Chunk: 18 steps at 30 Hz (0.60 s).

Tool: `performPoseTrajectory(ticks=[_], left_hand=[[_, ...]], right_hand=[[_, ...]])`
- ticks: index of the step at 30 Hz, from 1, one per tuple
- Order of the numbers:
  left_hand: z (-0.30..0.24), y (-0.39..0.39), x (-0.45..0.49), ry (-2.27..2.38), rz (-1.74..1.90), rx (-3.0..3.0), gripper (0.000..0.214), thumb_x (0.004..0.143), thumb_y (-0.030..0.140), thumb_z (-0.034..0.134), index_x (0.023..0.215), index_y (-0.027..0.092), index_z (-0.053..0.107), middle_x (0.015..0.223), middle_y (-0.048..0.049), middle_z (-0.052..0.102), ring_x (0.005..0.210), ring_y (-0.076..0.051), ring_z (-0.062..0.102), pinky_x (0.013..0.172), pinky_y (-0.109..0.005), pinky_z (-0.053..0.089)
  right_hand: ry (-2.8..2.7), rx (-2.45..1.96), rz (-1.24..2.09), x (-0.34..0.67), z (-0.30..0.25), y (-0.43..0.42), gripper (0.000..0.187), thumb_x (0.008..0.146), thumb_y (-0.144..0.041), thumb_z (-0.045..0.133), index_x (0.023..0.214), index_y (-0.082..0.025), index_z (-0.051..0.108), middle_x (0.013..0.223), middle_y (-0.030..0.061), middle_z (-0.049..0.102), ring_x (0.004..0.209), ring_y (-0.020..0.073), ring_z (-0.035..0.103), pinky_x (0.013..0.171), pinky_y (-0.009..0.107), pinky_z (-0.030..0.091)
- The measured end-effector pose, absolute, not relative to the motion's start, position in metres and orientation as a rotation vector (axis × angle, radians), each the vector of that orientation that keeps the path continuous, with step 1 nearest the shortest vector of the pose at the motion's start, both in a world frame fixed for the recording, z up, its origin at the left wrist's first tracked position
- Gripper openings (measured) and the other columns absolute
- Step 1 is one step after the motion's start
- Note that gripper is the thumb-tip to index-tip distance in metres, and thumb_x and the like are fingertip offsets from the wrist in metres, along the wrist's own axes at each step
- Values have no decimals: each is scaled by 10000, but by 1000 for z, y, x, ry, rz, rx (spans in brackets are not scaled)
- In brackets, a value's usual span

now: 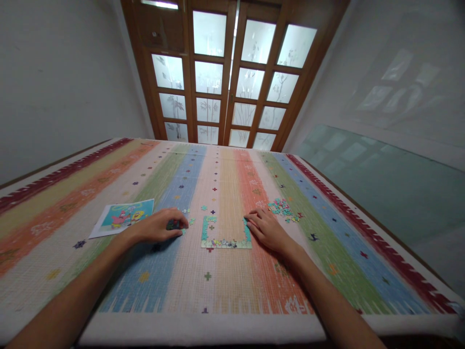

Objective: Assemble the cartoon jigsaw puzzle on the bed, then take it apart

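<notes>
A partly joined jigsaw puzzle (225,244) lies on the striped cloth, its pieces forming a bottom row and two sides around a bare middle. My right hand (267,229) rests palm down at the puzzle's right side, fingers stretched out and fingertips touching the upper pieces there. To the left of the puzzle, my left hand (163,225) is curled, with a small puzzle piece (183,231) at the thumb and fingertips. Another loose piece (192,221) lies just beyond those fingertips, and a teal piece (204,208) sits above the puzzle's left corner.
A pile of loose puzzle pieces (281,207) lies beyond my right hand. Left of my left hand is a cartoon picture sheet (125,215). The striped tablecloth (232,281) covers the table, which stands between pale walls. Wooden doors with glass panes (221,77) rise behind it.
</notes>
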State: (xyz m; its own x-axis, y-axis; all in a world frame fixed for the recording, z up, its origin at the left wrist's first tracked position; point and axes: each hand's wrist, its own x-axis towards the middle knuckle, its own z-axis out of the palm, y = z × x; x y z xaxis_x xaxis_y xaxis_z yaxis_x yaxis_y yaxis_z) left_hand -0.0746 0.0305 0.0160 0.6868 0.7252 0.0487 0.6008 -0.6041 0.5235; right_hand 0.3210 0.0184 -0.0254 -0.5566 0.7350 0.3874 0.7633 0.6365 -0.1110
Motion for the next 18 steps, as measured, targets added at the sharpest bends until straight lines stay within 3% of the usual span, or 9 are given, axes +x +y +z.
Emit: performPoseTrajectory(ticks=[9, 18], left_hand=[[12, 29, -61, 1026, 474, 2447, 260, 946, 377, 533, 1084, 221, 688, 963, -54, 704, 865, -214, 632, 837, -339, 488], [13, 49, -110, 1418, 727, 2425, 357, 906, 412, 499, 1092, 190, 707, 990, -92, 704, 876, -253, 634, 861, -396, 518]], right_hand=[[-2457, -1170, -109, 321, -25, 19, 245, 1024, -222, 485, 1169, -188, 679, 1094, 126, 673, 1001, 268, 609, 899, 432, 492], [-2466, -1157, -96, 321, -24, 18, 262, 1033, -227, 457, 1170, -178, 674, 1083, 130, 671, 997, 271, 601, 900, 436, 487]])
